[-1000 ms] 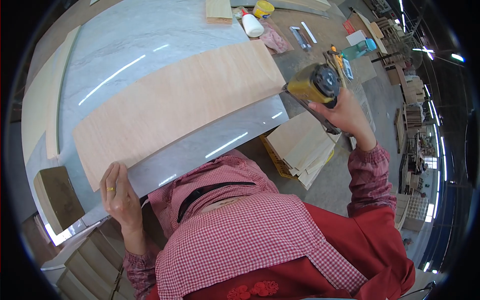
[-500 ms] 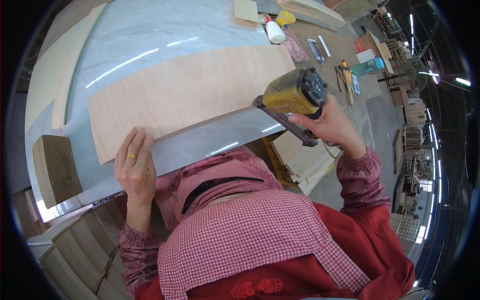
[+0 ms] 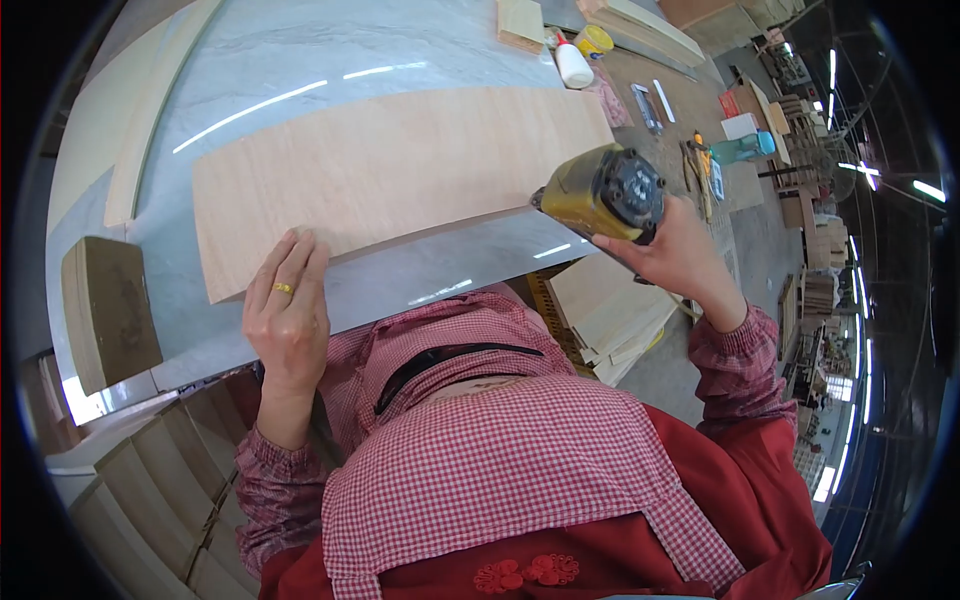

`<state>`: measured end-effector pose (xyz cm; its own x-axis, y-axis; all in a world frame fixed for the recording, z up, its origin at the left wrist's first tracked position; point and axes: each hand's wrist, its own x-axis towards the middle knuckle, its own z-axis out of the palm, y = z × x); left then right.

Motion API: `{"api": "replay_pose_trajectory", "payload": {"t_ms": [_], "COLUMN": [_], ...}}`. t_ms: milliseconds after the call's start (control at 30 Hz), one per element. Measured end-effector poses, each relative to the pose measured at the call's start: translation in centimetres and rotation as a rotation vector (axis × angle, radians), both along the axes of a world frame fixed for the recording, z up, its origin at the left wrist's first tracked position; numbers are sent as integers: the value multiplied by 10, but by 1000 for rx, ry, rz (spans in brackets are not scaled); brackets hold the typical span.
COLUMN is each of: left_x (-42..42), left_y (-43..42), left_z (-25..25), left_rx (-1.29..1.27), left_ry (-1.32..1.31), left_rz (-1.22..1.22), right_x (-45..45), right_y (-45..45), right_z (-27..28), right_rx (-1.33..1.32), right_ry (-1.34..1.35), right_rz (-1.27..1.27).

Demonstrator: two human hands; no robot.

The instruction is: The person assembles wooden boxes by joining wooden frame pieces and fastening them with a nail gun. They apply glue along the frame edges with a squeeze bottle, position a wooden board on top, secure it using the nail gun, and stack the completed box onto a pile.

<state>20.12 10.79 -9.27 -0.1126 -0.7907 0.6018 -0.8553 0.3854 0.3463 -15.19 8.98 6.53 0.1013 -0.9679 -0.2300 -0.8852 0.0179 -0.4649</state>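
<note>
A long, pale wooden board (image 3: 400, 165) with a curved far edge lies on the marble-patterned tabletop (image 3: 440, 255). My left hand (image 3: 287, 305), with a ring on one finger, grips its near edge toward the left end. The fingers rest on top, close together, and the thumb is hidden. In my right hand (image 3: 685, 258) is a yellow and black nail gun (image 3: 600, 195), its handle wrapped by the fingers. The gun's nose is at the board's near edge toward the right end; whether it touches cannot be made out.
A brown block (image 3: 108, 315) stands at the table's left corner, near long wooden strips (image 3: 160, 110). Beyond the board are a white glue bottle (image 3: 573, 66) and a yellow tub (image 3: 594, 41). Pliers (image 3: 698, 170) and a blue bottle (image 3: 740, 148) lie right. Wooden pieces (image 3: 610, 305) fill a crate below.
The nail gun has tilted, so its nose now points at the board's near edge and its magazine is mostly hidden. My left hand stays at the board's left part. The whole view has shifted slightly.
</note>
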Motion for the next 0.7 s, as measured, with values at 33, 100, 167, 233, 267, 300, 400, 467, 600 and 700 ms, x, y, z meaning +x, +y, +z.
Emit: {"api": "replay_pose_trajectory", "payload": {"t_ms": [33,100,167,233,267,300,400,467,600,700], "left_x": [1,6,8,9,9,9,12,12,13,14], "left_y": [1,2,5,6,7,6,9,10,11,10], "left_z": [1,1,-3,-7,-9,-11,-12,-14,-17,-19], "left_rx": [0,2,-1,-20,-30,-43,-45,-47,-41,-45], "left_ry": [22,63,67,84,94,103,107,117,131,140], "left_rz": [-13,-28,-8,-7,-7,-7,15,17,21,10], "right_x": [6,19,39,58,67,76,90,98,108,112], "right_y": [2,2,-2,-5,-6,-7,-11,-14,-17,-16], "right_z": [3,6,-2,-10,-13,-16,-15,-15,-15,-13], "right_rx": [-3,-7,1,8,12,14,68,119,136,106], "right_ry": [13,38,-12,-101,-144,-188,-166,-137,-115,-109], "right_rz": [10,42,93,154,184,214,225,216,219,217]}}
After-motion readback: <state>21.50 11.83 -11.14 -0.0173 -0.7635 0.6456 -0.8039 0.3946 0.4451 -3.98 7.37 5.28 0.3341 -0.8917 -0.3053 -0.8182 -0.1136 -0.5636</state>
